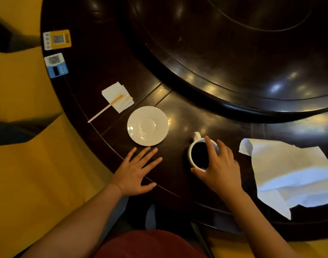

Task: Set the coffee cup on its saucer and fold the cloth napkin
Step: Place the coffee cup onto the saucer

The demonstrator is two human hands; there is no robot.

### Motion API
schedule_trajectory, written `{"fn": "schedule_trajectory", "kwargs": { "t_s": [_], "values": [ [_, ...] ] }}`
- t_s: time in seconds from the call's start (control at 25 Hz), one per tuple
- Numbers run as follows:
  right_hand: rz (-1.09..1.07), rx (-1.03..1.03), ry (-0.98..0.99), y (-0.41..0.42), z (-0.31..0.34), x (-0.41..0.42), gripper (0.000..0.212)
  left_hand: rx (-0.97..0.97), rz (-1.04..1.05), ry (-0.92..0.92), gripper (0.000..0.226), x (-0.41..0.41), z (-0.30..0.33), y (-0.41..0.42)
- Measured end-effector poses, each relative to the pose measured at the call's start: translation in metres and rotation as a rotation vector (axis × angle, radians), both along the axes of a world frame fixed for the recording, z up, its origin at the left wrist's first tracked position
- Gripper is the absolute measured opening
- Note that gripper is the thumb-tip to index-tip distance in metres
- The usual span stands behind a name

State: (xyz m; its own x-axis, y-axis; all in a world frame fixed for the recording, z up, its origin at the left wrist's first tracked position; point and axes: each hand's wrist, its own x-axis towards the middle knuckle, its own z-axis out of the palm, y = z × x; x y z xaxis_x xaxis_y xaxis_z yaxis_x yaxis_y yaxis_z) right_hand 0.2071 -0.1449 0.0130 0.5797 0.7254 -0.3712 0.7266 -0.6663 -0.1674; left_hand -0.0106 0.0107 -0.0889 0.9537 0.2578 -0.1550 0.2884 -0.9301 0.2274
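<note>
A white coffee cup (193, 155) full of dark coffee stands on the dark wooden table (178, 112), handle pointing away from me. My right hand (220, 168) is wrapped over its rim from the right, fingers on the far side and thumb on the near side. An empty white saucer (148, 126) sits to the cup's left, apart from it. My left hand (136, 172) lies flat on the table just below the saucer, fingers spread, holding nothing. A rumpled white cloth napkin (291, 175) lies unfolded at the right.
A large raised turntable (233, 53) fills the table's middle. A folded paper tissue (118, 96) with a wooden stir stick (103, 109) across it lies left of the saucer. Two QR code stickers (56, 53) sit at the table's left edge. Yellow seating surrounds the table.
</note>
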Motion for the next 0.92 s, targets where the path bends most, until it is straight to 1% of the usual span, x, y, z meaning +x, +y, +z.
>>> {"fn": "schedule_trajectory", "kwargs": {
  "t_s": [0.2,0.4,0.6,0.76,0.92],
  "values": [
    [-0.078,0.065,0.063,0.003,-0.011,0.001,0.106,0.005,-0.002,0.012,0.080,0.001,0.000,0.000],
    [-0.082,0.103,0.095,0.005,-0.007,0.005,0.101,-0.005,-0.003,0.000,0.079,0.001,0.000,-0.001],
    [-0.002,0.203,0.129,0.035,0.012,0.001,0.100,-0.005,-0.002,-0.005,0.079,0.000,0.000,-0.001],
    [0.153,0.266,0.105,0.087,0.018,-0.002,0.098,-0.030,0.007,-0.027,0.081,0.000,-0.001,0.000],
    [0.245,0.254,0.069,0.135,0.007,-0.012,0.100,-0.047,0.003,-0.045,0.081,0.000,-0.003,0.001]
  ]
}}
